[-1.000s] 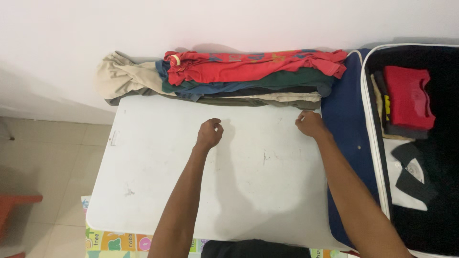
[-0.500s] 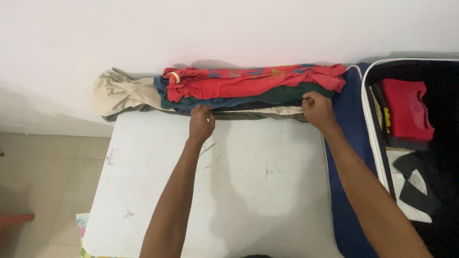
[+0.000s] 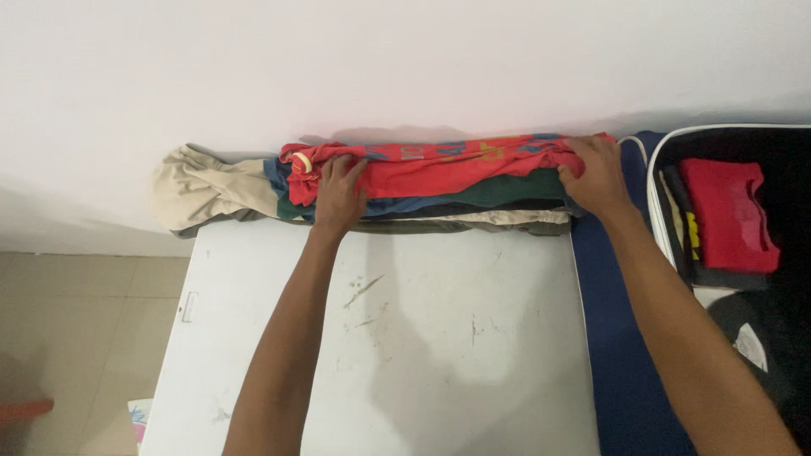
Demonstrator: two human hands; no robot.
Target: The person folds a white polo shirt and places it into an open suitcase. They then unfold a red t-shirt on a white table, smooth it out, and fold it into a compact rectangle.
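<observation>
A stack of folded clothes lies along the far edge of a white table (image 3: 422, 355), against the wall. A red garment (image 3: 448, 167) tops the stack, with a dark green one (image 3: 507, 192), a blue one and a cream one (image 3: 498, 218) under it. My left hand (image 3: 338, 192) rests flat on the left part of the red garment, fingers spread. At the stack's right end my right hand (image 3: 596, 173) grips the red garment. A beige garment (image 3: 211, 196) sticks out to the left of the stack.
An open dark blue suitcase (image 3: 621, 338) lies to the right of the table. It holds a folded red garment (image 3: 726, 211) and dark clothes (image 3: 760, 338). A tiled floor (image 3: 84, 321) is on the left, with a red object at its lower edge.
Both hands have moved away from the bare tabletop to the far edge and up onto the stack of clothes. The camera view has shifted closer to the wall.
</observation>
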